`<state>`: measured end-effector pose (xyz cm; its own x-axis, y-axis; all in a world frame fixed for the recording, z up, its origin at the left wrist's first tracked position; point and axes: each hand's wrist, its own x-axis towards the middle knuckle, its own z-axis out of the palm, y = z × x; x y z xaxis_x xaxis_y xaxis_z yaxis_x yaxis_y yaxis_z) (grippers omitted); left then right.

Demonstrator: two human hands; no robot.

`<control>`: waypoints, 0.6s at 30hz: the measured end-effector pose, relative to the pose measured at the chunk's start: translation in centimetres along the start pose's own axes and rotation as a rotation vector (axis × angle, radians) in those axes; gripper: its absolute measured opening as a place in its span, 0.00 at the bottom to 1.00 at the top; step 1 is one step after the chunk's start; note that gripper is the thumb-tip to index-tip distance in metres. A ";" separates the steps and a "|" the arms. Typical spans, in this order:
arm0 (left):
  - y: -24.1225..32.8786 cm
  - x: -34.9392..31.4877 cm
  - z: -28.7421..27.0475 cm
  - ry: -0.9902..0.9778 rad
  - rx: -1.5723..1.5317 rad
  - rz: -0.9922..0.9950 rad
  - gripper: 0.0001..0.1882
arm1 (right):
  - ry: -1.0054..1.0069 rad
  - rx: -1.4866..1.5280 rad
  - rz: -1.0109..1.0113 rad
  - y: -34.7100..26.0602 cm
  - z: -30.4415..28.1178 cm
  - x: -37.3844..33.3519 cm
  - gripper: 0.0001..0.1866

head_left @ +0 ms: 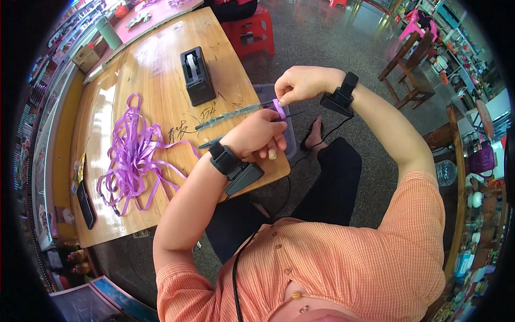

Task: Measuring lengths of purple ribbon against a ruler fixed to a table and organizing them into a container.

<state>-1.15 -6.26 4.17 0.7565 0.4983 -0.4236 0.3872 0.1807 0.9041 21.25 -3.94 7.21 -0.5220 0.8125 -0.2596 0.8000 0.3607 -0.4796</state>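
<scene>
At the left, a tangled heap of purple ribbon (134, 155) is being borne by the wooden table (155, 53). By the table's right edge, the left hand (259, 130) is being held with fingers curled at a purple band (279, 109) — whether anything is gripped there cannot be told. The band is being pinched by the right hand (308, 83), thumb and forefinger pressed together. It is being judged light, limp and perhaps slippery — best held flat, near an end. Farther off, a black tape dispenser (199, 88) is being supported, with a red stool (263, 24) beyond.
</scene>
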 end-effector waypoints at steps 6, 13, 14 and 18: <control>0.1 0.3 0.0 -0.015 -0.019 -0.017 0.16 | 0.078 0.039 0.066 0.0 0.4 -0.1 0.16; -0.1 0.2 0.0 0.004 -0.041 -0.013 0.19 | 0.118 -0.047 0.291 -1.8 0.4 -0.7 0.23; -0.4 0.3 0.0 0.007 -0.052 -0.013 0.19 | 0.122 -0.066 0.302 -1.7 0.4 -0.8 0.24; -0.4 0.6 0.1 0.010 -0.046 -0.015 0.22 | 0.131 0.039 0.285 -0.3 0.3 -1.1 0.24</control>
<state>-0.76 -6.12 3.57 0.7452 0.5038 -0.4368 0.3735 0.2273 0.8994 21.47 -5.02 7.42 -0.2337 0.9312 -0.2797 0.8954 0.0939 -0.4353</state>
